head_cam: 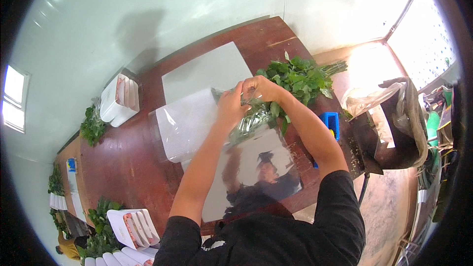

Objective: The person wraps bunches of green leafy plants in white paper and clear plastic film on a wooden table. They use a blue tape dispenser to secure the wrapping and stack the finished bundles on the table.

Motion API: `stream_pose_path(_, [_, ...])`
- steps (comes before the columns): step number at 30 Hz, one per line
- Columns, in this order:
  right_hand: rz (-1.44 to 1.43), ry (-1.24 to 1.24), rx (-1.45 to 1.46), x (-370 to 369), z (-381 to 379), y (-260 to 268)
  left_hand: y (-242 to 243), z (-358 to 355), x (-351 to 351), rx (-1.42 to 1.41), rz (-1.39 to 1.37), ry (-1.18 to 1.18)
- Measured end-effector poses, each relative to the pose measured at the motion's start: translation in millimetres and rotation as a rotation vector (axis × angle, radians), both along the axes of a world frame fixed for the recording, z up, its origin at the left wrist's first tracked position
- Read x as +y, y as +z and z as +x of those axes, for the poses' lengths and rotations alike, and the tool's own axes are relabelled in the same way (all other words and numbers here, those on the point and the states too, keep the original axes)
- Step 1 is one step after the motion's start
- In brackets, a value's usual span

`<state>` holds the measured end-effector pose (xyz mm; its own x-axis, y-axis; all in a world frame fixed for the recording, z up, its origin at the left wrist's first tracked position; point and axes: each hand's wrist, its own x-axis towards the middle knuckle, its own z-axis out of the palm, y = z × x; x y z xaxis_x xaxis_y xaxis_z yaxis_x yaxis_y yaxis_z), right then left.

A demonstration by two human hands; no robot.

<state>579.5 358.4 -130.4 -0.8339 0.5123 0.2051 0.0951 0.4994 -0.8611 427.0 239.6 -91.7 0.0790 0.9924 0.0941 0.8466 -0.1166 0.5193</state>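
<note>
My left hand (232, 106) and my right hand (259, 88) meet over the middle of the table, pinching the clear plastic film (255, 120) around a leafy bundle. Green leaves (275, 110) stick out of the film below my right hand. Left of my hands, a white corrugated wrap (188, 125) lies under clear film; whatever it encloses is hidden. Just beyond my right hand rests a bunch of leafy cut stems (295, 77), stem ends pointing right. Nearest my body lies a glossy, reflective sheet or stack of film (255, 177).
A pale flat sheet (207, 66) lies toward the wall on the red-brown table (122, 170). White-wrapped flower bunches (120, 99) stand left, with more (133, 225) at lower left. A blue plastic holder (330, 122) and plastic-lined bin (391, 129) are right. Another person (68, 249) is far left.
</note>
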Motion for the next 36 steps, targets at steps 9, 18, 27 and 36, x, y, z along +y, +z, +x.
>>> stream_pose_path(9, [-0.657,0.035,-0.216,14,17,40,-41,1,-9,0.033,0.367,0.015])
stream_pose_path(18, [0.241,-0.018,-0.415,-30,4,42,-44,0,-8,-0.003,0.414,0.026])
stream_pose_path(27, [1.013,-0.123,-0.207,-56,3,14,-32,-17,-12,-0.010,0.296,-0.075])
stream_pose_path(36, [1.080,-0.154,-0.592,-126,45,-37,-48,-5,-19,0.168,0.431,-0.089])
